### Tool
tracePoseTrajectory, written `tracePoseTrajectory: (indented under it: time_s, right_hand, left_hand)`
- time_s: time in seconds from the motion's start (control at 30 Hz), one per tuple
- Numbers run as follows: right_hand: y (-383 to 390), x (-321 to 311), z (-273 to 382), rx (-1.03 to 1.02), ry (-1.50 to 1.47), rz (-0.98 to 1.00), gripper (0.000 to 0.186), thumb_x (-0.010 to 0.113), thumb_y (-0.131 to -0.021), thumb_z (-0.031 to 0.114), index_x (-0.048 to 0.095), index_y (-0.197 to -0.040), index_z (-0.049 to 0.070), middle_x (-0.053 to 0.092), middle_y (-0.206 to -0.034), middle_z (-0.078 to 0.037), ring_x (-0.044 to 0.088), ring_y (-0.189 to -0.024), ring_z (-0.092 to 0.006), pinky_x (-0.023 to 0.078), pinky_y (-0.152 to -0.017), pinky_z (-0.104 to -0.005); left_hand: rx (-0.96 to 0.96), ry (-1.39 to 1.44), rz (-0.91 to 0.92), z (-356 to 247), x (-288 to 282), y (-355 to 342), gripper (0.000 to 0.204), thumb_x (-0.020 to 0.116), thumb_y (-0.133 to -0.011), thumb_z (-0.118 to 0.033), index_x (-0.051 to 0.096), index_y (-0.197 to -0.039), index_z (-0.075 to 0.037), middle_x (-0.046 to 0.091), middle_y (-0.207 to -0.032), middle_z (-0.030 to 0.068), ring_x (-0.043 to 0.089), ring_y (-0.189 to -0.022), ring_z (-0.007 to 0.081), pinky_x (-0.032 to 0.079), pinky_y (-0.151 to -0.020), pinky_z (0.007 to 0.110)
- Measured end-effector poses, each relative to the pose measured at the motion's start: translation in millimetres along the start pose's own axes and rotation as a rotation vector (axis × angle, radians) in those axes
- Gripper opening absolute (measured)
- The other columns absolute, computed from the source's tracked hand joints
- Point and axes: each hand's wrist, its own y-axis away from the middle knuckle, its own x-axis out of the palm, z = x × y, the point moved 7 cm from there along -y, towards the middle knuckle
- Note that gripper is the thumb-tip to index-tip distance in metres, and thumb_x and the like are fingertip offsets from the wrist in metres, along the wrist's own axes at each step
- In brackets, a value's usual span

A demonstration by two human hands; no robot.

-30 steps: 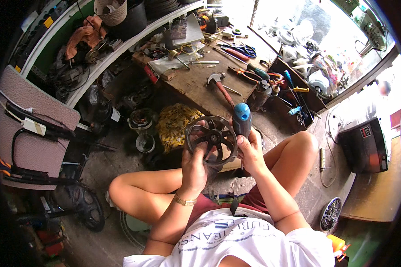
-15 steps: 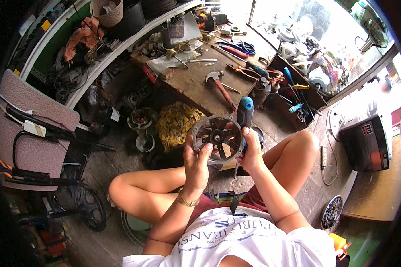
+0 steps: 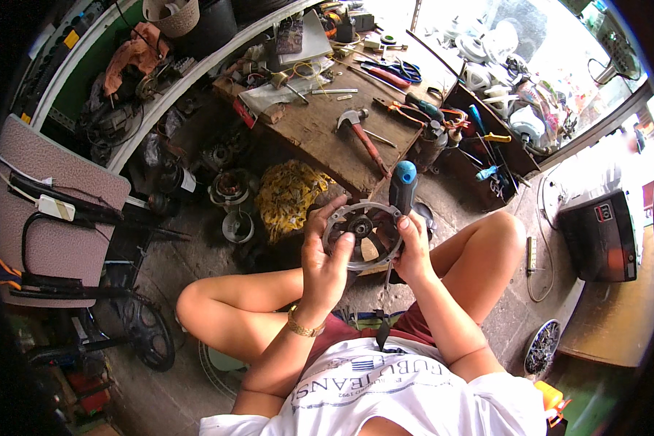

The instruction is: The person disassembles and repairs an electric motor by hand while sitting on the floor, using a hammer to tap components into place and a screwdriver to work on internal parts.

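Note:
Above my lap I hold a round grey metal housing, a ring with spokes and a hub in the middle. My left hand grips its left side, the thumb pressed by the hub and the fingers at the outer rim. My right hand closes on the right rim, and the same hand keeps a screwdriver upright, its dark handle capped in blue. The shaft points down behind the housing. The fingers under the housing are hidden.
Ahead stands a wooden bench with a hammer, pliers and scissors. A wooden tool box is at its right. A yellow bag lies on the floor, and a dish of small parts sits at right.
The housing has tilted and shifted slightly right and down. My left thumb has slid up to the hub, and the left fingers show more along the rim. The screwdriver stays in my right hand.

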Motion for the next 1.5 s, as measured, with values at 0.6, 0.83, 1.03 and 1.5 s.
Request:
tracePoseTrajectory:
  time_s: [0.6, 0.83, 1.03, 1.5]
  right_hand:
    - [2, -9, -9, -0.136, -0.016, -0.063, 0.036, 0.057, -0.092, 0.033, 0.057, -0.105, -0.001, 0.065, -0.093, -0.008, 0.064, -0.082, -0.0157, 0.054, -0.073, -0.0268]
    - [0, 3, -1, -0.101, -0.045, -0.106, 0.028, 0.052, -0.096, 0.026, 0.059, -0.098, 0.000, 0.064, -0.085, -0.003, 0.057, -0.074, -0.0070, 0.046, -0.065, -0.0218]
    - [-1, 1, 2, -0.036, -0.103, -0.170, 0.030, 0.051, -0.096, 0.033, 0.058, -0.096, 0.004, 0.063, -0.084, -0.003, 0.058, -0.071, -0.0076, 0.046, -0.059, -0.0196]
    - [14, 5, -12, -0.019, 0.003, -0.174, 0.025, 0.055, -0.093, 0.021, 0.053, -0.111, 0.005, 0.060, -0.087, -0.001, 0.056, -0.076, -0.0071, 0.043, -0.063, -0.0199]
  left_hand:
    - [0.126, -0.252, -0.065, -10, 8, -5, 0.036, 0.062, -0.084, -0.001, 0.051, -0.119, 0.001, 0.061, -0.105, 0.0092, 0.058, -0.096, 0.0149, 0.046, -0.088, 0.028]
    - [0.062, -0.243, -0.040, 2, 3, -12, 0.035, 0.057, -0.087, -0.002, 0.051, -0.121, 0.000, 0.060, -0.108, 0.0092, 0.056, -0.101, 0.0155, 0.043, -0.092, 0.030]
    - [-0.069, 0.178, 0.066, 2, 8, -13, 0.048, 0.045, -0.094, -0.018, 0.033, -0.135, 0.004, 0.050, -0.127, 0.0152, 0.048, -0.117, 0.0193, 0.037, -0.101, 0.031]
    - [-0.148, 0.277, -0.206, 29, -3, -3, 0.040, 0.059, -0.084, 0.003, 0.047, -0.122, -0.003, 0.058, -0.114, 0.0086, 0.056, -0.103, 0.0144, 0.046, -0.091, 0.028]
